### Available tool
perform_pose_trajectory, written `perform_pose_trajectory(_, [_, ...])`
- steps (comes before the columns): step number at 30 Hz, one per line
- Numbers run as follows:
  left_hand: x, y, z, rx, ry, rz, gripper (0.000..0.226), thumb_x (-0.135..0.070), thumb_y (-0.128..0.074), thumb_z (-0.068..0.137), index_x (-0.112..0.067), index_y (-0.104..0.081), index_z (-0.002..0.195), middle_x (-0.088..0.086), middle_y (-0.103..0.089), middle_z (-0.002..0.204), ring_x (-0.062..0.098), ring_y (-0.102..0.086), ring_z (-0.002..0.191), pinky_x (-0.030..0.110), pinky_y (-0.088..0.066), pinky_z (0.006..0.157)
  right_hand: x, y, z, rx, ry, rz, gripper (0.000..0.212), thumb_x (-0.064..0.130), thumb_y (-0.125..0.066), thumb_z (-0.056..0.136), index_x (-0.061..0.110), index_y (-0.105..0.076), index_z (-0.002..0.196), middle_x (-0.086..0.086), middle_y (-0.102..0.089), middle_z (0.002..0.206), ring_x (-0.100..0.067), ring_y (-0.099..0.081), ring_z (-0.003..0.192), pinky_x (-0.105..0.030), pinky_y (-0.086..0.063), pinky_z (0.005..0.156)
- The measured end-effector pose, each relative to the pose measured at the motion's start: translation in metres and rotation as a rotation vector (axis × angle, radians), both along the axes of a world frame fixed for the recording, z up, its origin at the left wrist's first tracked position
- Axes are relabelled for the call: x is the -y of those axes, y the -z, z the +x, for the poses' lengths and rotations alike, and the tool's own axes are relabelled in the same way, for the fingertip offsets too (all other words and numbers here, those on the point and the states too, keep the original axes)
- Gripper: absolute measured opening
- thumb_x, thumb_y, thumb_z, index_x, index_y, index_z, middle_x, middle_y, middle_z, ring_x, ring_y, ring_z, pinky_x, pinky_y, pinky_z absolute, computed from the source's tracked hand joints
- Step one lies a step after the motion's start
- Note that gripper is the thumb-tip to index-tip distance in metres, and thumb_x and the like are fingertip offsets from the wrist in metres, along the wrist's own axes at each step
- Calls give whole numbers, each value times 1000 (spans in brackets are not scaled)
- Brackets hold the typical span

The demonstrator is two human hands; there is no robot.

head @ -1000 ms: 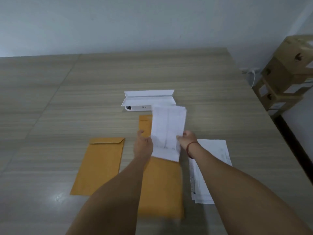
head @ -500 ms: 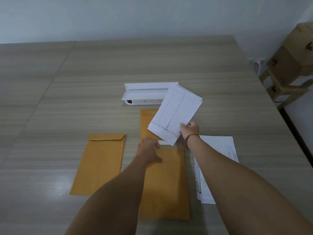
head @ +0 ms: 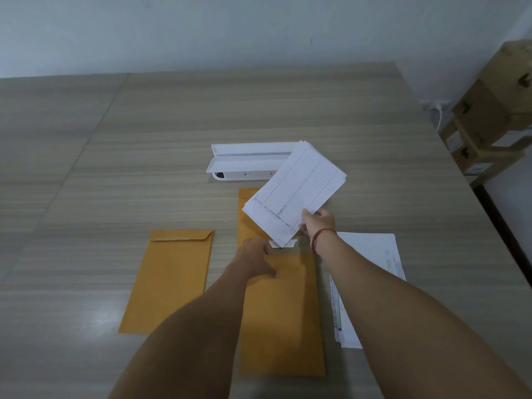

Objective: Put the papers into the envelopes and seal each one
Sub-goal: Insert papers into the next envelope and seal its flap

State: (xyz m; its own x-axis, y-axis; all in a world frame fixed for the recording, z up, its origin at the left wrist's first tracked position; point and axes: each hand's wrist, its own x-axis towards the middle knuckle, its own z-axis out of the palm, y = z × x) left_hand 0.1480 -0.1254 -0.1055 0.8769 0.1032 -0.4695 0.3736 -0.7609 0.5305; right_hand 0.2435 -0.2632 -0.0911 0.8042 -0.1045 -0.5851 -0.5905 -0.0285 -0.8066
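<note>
A flat, smooth manila envelope (head: 169, 280) with its flap folded down is laid at the left of the wood-grained tabletop (head: 86, 197), with wide bare surface around it. Just beside it, a longer open envelope (head: 282, 321) is pinched at its mouth by the left hand (head: 254, 259). Above its flap, a folded sheaf of ruled papers (head: 293, 194) is held tilted, pinched at a lower corner by the right hand (head: 318, 221). Loose printed sheets (head: 371, 254) are laid flat at the right.
</note>
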Motion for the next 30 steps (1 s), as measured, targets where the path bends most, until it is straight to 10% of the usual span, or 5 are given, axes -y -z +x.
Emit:
perform_pose_trajectory(4, [-1,0,0,-8,-88,-78,41,-19,-89,56,-19,-52,74,-5,-48,88,13,-45,83,24,-41,69,3,-2,-8,40,-84,-94,18,6,-51,94,4,-61,109,-7,-64,87,-13,-56,58,-14,-47,46])
perform_pose_trajectory(9, [-2,1,-1,10,-169,-133,31,-19,-85,62,-22,-57,75,-2,-54,96,12,-52,85,23,-45,69,8,-5,-13,93,-171,-193,19,7,-52,94,-2,-58,110,-19,-67,113,-33,-64,106,-26,-47,74])
perform_pose_trajectory(14, [-2,-2,0,-1,-185,-163,21,-16,-84,66,-18,-64,72,-4,-58,77,7,-52,66,20,-44,60,12,-7,-16,147,-269,-251,5,8,-49,95,9,-52,99,4,-56,78,-20,-57,85,-20,-42,58])
perform_pose_trajectory(30, [0,-18,7,109,-222,-145,9,-18,-75,79,-12,-69,79,-7,-58,74,7,-53,71,16,-40,59,15,-8,-33,171,-560,-524,24,22,-55,92,9,-58,112,-5,-67,109,-23,-60,94,-31,-45,82])
